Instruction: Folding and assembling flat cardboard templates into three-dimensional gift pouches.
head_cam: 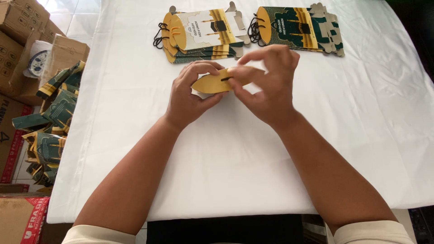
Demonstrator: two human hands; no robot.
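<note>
My left hand (190, 92) and my right hand (266, 86) meet over the middle of a white-covered table (226, 153). Between them they pinch a small flat yellow cardboard piece (214, 83), pointed at its left end, with a dark slot near its middle. My left fingers grip its left part and my right fingers curl over its right end. Just beyond my hands lies a stack of flat printed gift-box blanks (203, 34), yellow, white and green, with black cord handles. A second, darker green stack (298, 29) lies to its right.
Off the table's left edge, a heap of folded green and yellow boxes (49, 122) rests among brown cartons (18, 40). Another carton with red print (22, 219) stands at the lower left. A tiled floor shows at the top left.
</note>
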